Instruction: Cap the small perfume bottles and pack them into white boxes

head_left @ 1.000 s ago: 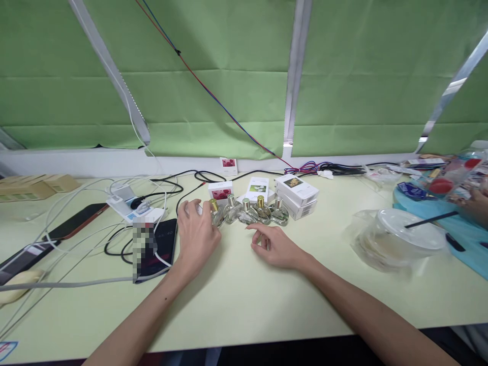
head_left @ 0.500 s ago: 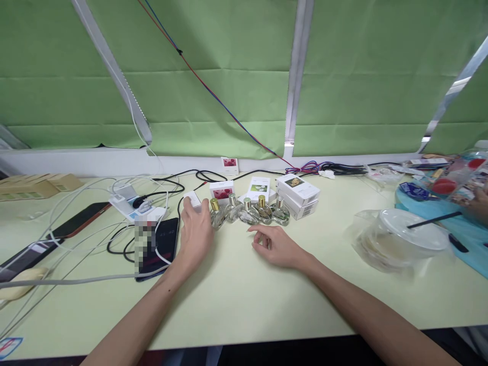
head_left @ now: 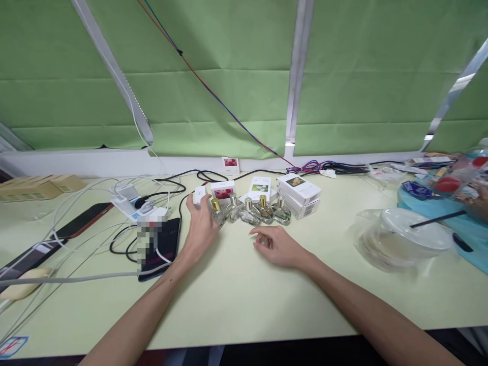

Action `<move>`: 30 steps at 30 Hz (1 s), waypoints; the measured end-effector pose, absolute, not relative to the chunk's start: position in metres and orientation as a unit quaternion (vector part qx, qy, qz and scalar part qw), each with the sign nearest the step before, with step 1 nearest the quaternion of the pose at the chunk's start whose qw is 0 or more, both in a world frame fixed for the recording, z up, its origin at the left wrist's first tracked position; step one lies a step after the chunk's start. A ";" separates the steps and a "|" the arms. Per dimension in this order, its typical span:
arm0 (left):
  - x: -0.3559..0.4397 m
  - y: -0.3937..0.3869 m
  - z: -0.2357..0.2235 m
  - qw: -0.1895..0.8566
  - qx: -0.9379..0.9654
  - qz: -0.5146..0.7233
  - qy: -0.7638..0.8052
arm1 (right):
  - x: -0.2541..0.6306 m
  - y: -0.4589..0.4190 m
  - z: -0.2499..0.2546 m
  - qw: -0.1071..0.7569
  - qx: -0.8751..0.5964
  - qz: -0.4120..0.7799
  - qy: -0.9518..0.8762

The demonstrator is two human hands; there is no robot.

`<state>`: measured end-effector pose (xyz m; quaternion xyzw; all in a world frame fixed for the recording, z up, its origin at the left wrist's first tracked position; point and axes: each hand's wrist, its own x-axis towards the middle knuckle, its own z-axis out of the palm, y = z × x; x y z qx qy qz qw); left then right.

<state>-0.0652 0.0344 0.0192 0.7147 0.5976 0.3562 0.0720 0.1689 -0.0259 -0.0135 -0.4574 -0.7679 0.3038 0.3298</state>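
Note:
My left hand (head_left: pixel 202 226) has its fingers and thumb closed around a small white box (head_left: pixel 200 194) at the left end of the group. Just right of it, several small glass perfume bottles (head_left: pixel 249 213) with gold and silver caps lie close together in a row. My right hand (head_left: pixel 277 246) rests in front of the bottles, loosely curled, index finger stretched out, holding nothing. Behind the bottles are a white box with a red picture (head_left: pixel 223 192) and a white box with a green picture (head_left: pixel 259 189). Two stacked white boxes (head_left: pixel 299 193) stand at their right.
Left of my hand lie a phone (head_left: pixel 163 246), a power strip (head_left: pixel 127 203) and tangled cables. A lidded plastic cup with a black straw (head_left: pixel 409 236) stands at right in a clear bag. Beyond it is a blue bag (head_left: pixel 434 208); another person's hand (head_left: pixel 479 201) shows at the edge.
My left hand has moved slightly right and turned the small white box more upright, beside the box with the red picture. My right hand has hardly moved.

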 end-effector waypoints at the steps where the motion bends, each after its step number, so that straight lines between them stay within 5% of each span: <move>1: -0.066 0.036 0.018 0.082 0.717 0.372 0.584 | 0.169 -0.026 -0.013 0.329 -0.458 0.304 -0.768; 30: -0.062 0.043 0.014 0.024 0.693 0.451 0.562 | 0.172 -0.022 -0.017 0.378 -0.456 0.277 -0.757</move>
